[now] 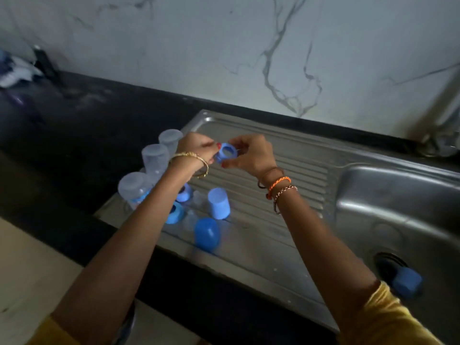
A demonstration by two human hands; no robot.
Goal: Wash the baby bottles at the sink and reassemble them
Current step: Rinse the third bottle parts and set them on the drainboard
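A blue screw ring [226, 152] is held up above the steel drainboard [261, 200], pinched from the left by my left hand [195, 145] and from the right by my right hand [251, 153]. Three clear bottle bodies [154, 158] stand upside down at the drainboard's left end. Near them lie two more blue rings [174, 214], partly hidden by my left forearm, a pale blue cap [219, 203] standing mouth down and a darker blue cap [207, 234] on its side. Another blue cap [408, 283] lies in the sink basin [398, 207] by the drain.
A black counter [99, 115] runs behind and to the left of the drainboard, under a white marble-patterned wall. Cloth and a dark bottle [44, 62] sit blurred at the far left. Part of a tap [445, 115] shows at the right edge.
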